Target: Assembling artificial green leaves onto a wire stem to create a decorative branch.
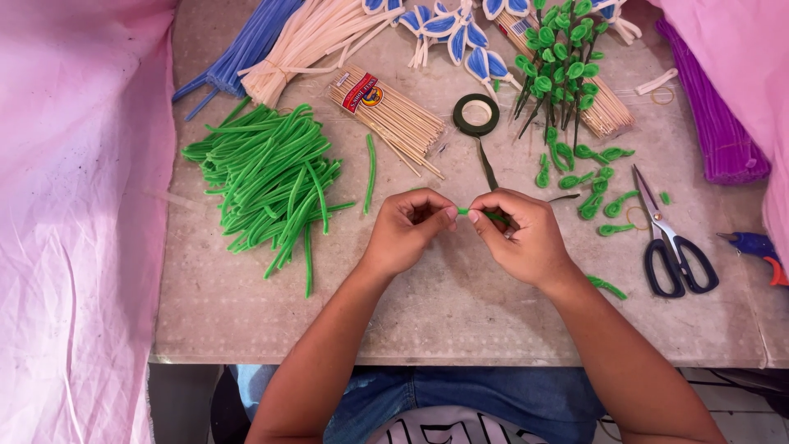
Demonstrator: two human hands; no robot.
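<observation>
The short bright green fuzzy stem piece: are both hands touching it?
Touching. The head view shows the short green fuzzy stem piece pinched between the left hand and the right hand fingertips.

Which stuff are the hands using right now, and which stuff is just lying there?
In use:
left hand
right hand
short green pipe cleaner pinched between both
green tape strip running toward the right hand

Lying about:
scissors
glue gun
purple pipe cleaners
blue pipe cleaners
</observation>
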